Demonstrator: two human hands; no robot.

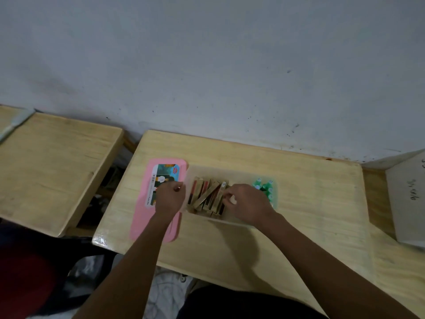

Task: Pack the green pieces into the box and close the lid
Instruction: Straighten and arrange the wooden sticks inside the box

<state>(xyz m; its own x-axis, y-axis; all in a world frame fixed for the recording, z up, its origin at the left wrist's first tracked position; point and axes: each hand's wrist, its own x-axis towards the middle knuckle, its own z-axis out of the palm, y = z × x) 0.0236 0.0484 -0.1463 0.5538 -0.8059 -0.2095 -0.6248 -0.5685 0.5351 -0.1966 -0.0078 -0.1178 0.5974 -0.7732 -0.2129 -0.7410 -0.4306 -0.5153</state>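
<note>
The translucent plastic box (230,221) sits open at the middle of the small wooden table (310,192), crowded with flat tan-and-brown card-like packets (208,195) leaning against one another. The green pieces (265,188) — a tight cluster with pale caps — lie at the box's right end, just beyond the knuckles of the right hand (247,203); whether they rest inside the end of the box or just outside its wall cannot be told from here. The right hand hovers low over the packets, fingers curled in a pinch around something small and pale; what it is cannot be made out. The left hand (170,196) is at the box's left wall, thumb and fingers closed on or beside the rim, apparently steadying it. The pink lid (138,226) lies flat just left of the box, label up, partly under the left forearm, its long axis running away from the person as the box's short side does. Judgement: the right hand is much the nearer to the green cluster and need only shift rightward — the left is placed for the lid. The crowded packets may leave little room.
</note>
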